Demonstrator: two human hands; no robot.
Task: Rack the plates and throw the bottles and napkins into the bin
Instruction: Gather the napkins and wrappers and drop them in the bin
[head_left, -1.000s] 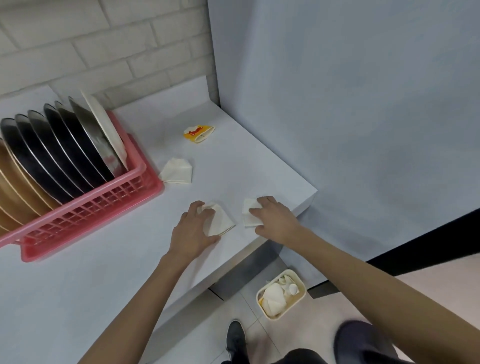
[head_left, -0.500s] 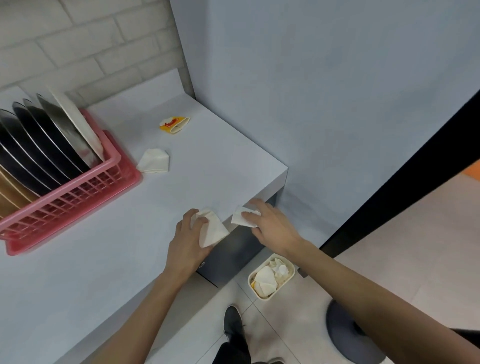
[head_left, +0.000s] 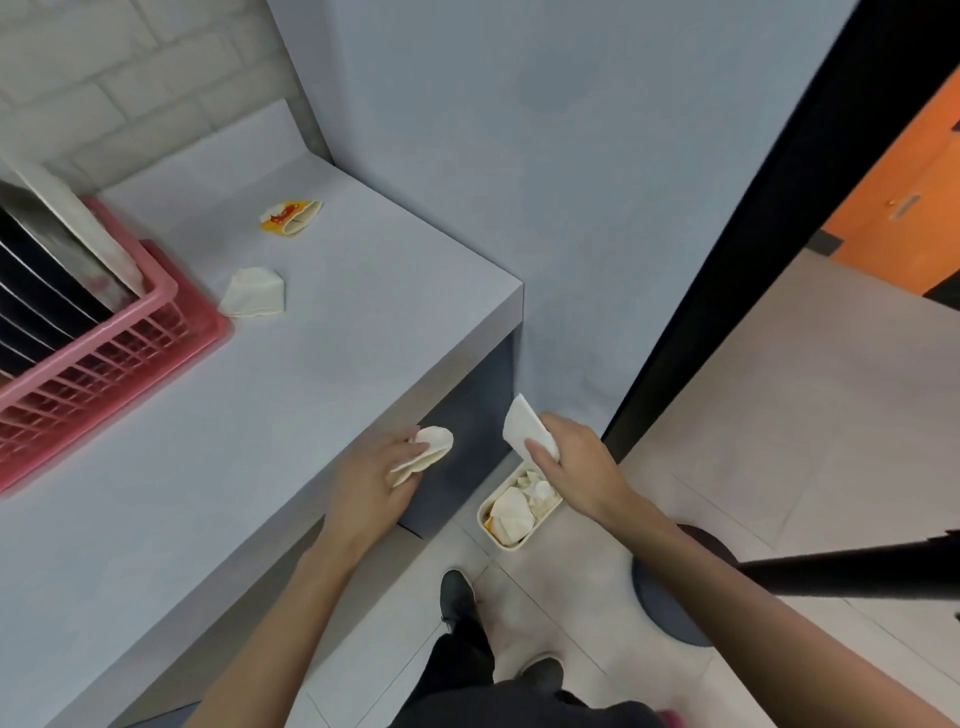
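We see the dark plates (head_left: 36, 291) in the pink plastic rack (head_left: 104, 358) only in part, blurred and cut off by the frame's left side. Our left hand (head_left: 371, 483) curls round a folded white paper napkin (head_left: 428, 452) at the front edge of the grey bench (head_left: 260, 415). Our right hand (head_left: 576, 462) pinches a second white napkin (head_left: 524, 428) above the cream rectangular bin (head_left: 514, 545) on the floor, partly hiding its contents. A crumpled white napkin (head_left: 254, 300) lies on the bench beside the rack's corner.
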